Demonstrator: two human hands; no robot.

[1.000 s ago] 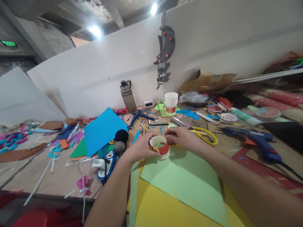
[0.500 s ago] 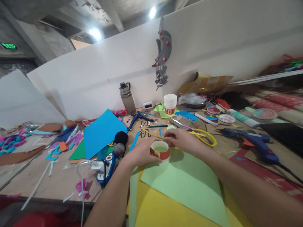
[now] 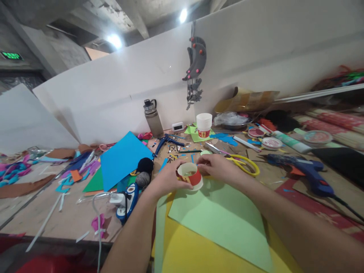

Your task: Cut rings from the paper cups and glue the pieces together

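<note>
My left hand (image 3: 167, 177) is closed around the side of a short red and white paper cup (image 3: 191, 176), thumb at the front and fingers behind. The cup tilts to the left, just above a light green paper sheet (image 3: 218, 212). Close by its right side is my right hand (image 3: 218, 167), with curled fingertips drawn together. Whatever those fingertips pinch, if anything, is too small to make out. Beneath the green sheet lies yellow paper (image 3: 196, 250).
Behind the hands stand stacked paper cups (image 3: 204, 125) and a water bottle (image 3: 153, 119). Yellow-handled scissors (image 3: 250, 165) and a blue glue gun (image 3: 309, 174) lie to the right. On the left are a blue sheet (image 3: 125, 161) and a power strip (image 3: 127, 203).
My left hand has tipped the paper cup leftward and raised it slightly from the green sheet. My right hand stays in nearly the same place beside it.
</note>
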